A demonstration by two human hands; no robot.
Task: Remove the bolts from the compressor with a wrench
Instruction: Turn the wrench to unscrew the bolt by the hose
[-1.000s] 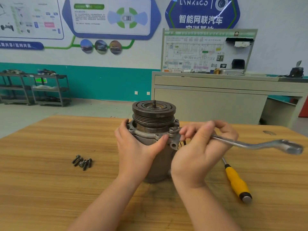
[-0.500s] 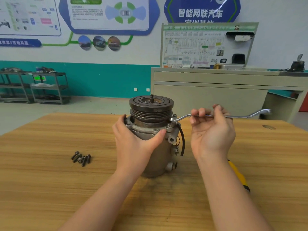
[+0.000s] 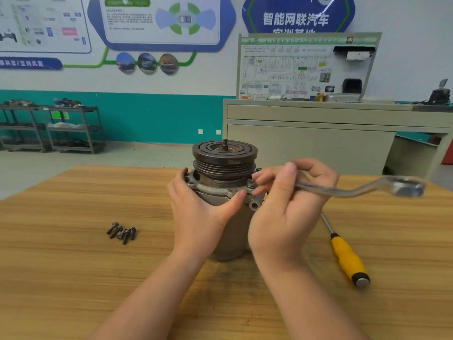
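Standing upright at bench (image 3: 61, 278) centre, the ribbed cast-metal compressor (image 3: 224, 182) is gripped by the left hand (image 3: 198, 214). The right hand (image 3: 286, 212) grips the offset steel wrench (image 3: 355, 188) (3 o'clock side). Loose dark bolts (image 3: 121, 233) lie at 9 o'clock.

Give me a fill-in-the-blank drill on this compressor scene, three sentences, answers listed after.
1. The right hand holds a ____.
2. The left hand grips the ____, which stands upright on the table.
3. The screwdriver lying right of the compressor has a ____ handle.

Missing words: wrench; compressor; yellow
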